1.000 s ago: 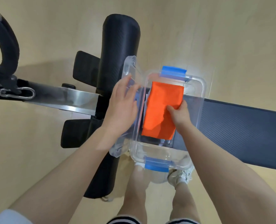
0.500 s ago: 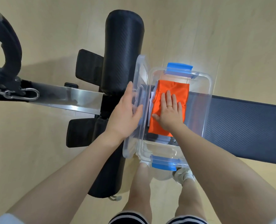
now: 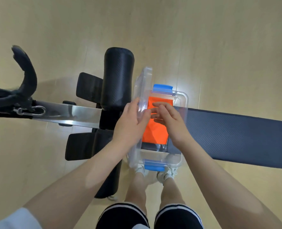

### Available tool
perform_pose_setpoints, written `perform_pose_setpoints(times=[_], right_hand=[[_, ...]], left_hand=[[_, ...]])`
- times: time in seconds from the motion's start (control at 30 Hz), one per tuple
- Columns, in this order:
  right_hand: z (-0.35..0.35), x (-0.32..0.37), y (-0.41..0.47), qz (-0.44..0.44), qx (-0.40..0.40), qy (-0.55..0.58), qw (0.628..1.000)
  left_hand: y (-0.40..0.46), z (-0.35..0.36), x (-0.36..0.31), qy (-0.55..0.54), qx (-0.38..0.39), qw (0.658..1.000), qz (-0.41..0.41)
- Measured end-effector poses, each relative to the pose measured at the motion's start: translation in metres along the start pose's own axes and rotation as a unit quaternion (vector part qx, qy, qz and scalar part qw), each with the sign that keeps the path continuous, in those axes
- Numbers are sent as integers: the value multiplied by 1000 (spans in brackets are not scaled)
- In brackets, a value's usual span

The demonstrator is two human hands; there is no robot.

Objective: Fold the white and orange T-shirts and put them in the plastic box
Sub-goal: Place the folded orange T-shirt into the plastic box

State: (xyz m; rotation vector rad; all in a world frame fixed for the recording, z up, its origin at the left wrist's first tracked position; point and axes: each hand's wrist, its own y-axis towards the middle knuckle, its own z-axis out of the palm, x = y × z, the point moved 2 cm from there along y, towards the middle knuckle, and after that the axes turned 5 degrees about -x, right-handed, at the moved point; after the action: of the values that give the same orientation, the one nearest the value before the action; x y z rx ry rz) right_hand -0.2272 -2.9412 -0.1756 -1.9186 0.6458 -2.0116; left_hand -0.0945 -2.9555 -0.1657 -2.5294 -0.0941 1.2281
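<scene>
A clear plastic box (image 3: 183, 129) with blue latches sits on the end of a dark padded bench. The folded orange T-shirt (image 3: 155, 133) lies flat inside it. The box's clear lid (image 3: 142, 90) stands nearly on edge along the box's left side. My left hand (image 3: 130, 123) grips that lid, thumb on its inner face. My right hand (image 3: 171, 123) hovers over the shirt with fingers apart, fingertips near the lid; whether it touches the shirt is unclear. No white T-shirt shows.
The bench pad (image 3: 236, 134) stretches to the right. A black roller pad (image 3: 118, 76), smaller black pads (image 3: 80, 144) and a silver frame bar (image 3: 67, 113) lie left of the box. Wooden floor surrounds everything. My legs and white shoes (image 3: 166, 174) are below the box.
My left hand has tilted the lid more upright beside the box. My right hand lifted from pressing the orange shirt and shifted left toward the lid. The view pulled back.
</scene>
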Motion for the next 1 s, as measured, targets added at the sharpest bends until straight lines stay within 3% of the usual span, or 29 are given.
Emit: perform_pose_setpoints(times=[0.13, 0.27, 0.4, 0.5, 0.67, 0.83, 1.0], right_hand=[[-10, 8, -9, -9, -7, 25, 1000], [-31, 7, -9, -52, -68, -59, 995], [-61, -8, -2, -8, -139, -54, 989], [-87, -35, 10, 35, -191, -198, 961], [-118, -72, 34, 118, -180, -315, 924], [-116, -81, 37, 133, -116, -304, 936], [-93, -79, 40, 128, -119, -262, 949]], left_hand=[[-23, 22, -17, 29, 17, 999, 34], [-33, 39, -31, 26, 48, 996, 69], [-33, 56, -34, 29, 71, 992, 100], [-26, 69, -18, 95, 31, 988, 121], [-7, 87, 18, 241, 17, 970, 4], [-5, 92, 41, 192, 31, 977, -84], [3, 80, 47, 135, -42, 979, -149]])
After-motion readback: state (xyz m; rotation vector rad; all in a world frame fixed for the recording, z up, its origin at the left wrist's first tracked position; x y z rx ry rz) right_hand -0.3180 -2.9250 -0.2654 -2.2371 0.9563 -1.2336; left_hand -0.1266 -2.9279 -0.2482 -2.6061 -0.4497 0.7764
